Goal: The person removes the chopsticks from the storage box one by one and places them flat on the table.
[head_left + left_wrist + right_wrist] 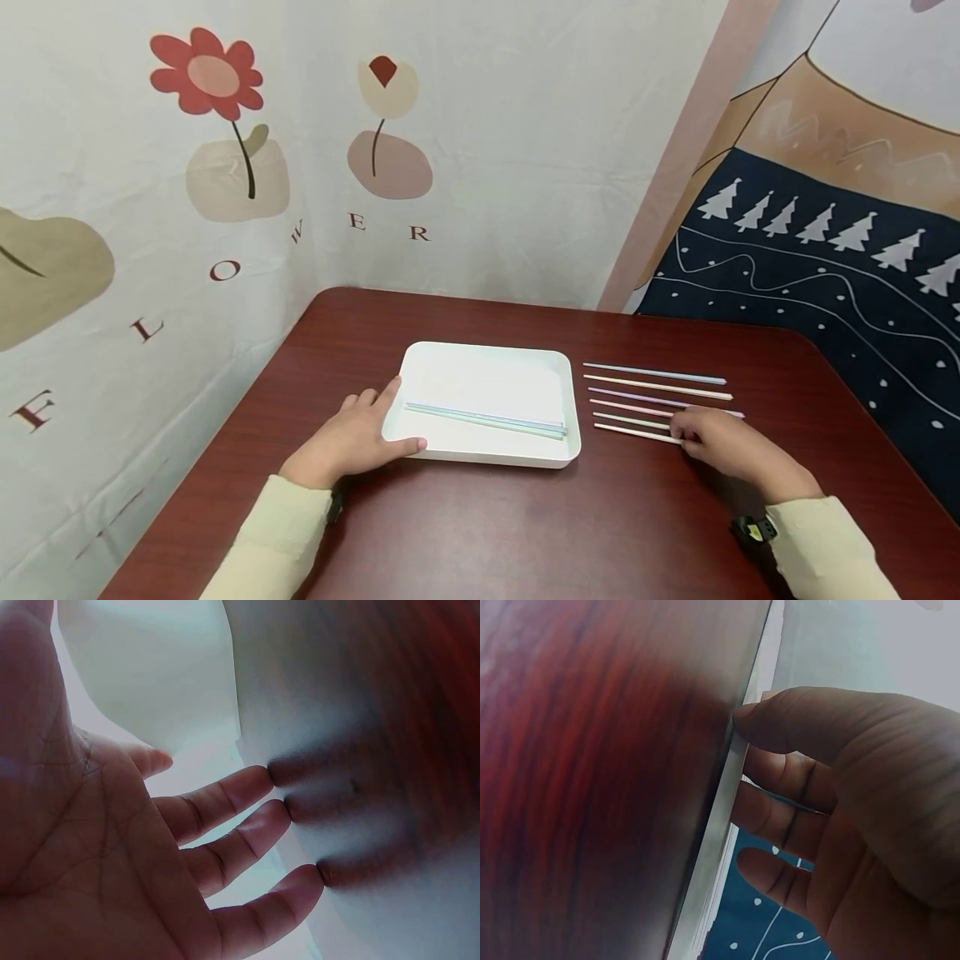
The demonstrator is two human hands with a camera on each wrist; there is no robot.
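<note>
A white rectangular tray (480, 367) lies on the table, with a few pastel chopsticks (487, 419) along its front half. My left hand (352, 442) rests at the tray's left front corner, fingers spread along the side and thumb on the front rim. To the right of the tray, several chopsticks lie side by side: a blue one (652, 372), a cream one (652, 386), then purple, pink and green ones. My right hand (731, 442) pinches the nearest, cream-white chopstick (633, 433) by its right end, between thumb and fingers. In the right wrist view the thumb (795, 720) presses against this pale chopstick (709, 855).
The dark red wooden table (480, 533) has rounded far corners. Behind it hangs a pale cloth (525, 167) printed with flowers and letters; at the right is a dark blue cloth (810, 275) with white trees. Both wrists wear dark bands.
</note>
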